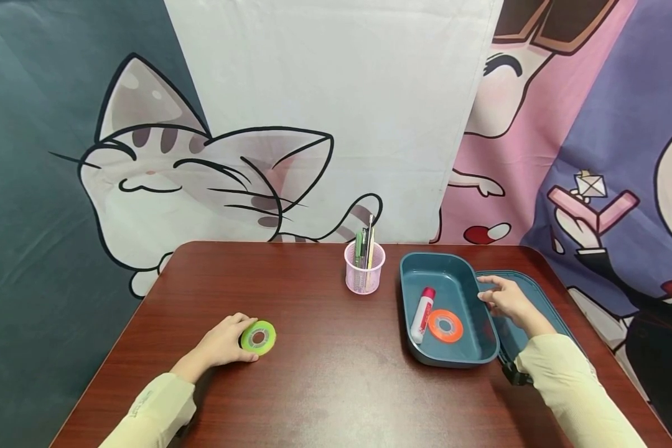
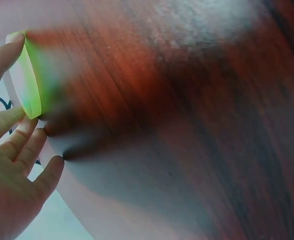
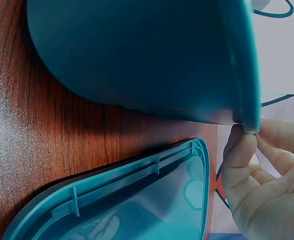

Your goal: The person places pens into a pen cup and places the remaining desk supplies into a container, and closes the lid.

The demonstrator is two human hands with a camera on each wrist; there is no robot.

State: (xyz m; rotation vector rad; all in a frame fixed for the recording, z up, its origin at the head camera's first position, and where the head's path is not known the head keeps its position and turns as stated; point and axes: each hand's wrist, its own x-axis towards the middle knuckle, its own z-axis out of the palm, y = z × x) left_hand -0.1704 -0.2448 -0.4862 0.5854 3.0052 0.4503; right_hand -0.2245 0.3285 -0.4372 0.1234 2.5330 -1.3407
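Over the left side of the table, my left hand [image 1: 226,339] holds a neon-green tape roll [image 1: 268,343] by its edge. In the left wrist view the thumb lies on one side of the green roll [image 2: 31,82] and fingertips on the other. My right hand [image 1: 506,300] pinches the right rim of a teal box [image 1: 445,277]; thumb and finger meet at that rim [image 3: 250,75] in the right wrist view. Inside the box lie a white tube with a red cap [image 1: 422,315] and an orange tape roll [image 1: 445,338].
A teal lid [image 1: 529,287] lies on the table right of the box, partly under my right forearm. Left of the box, near the back edge, stands a pink mesh cup [image 1: 354,280] with several pens. A cartoon-printed cloth [image 1: 325,74] hangs behind the brown table [image 1: 325,398].
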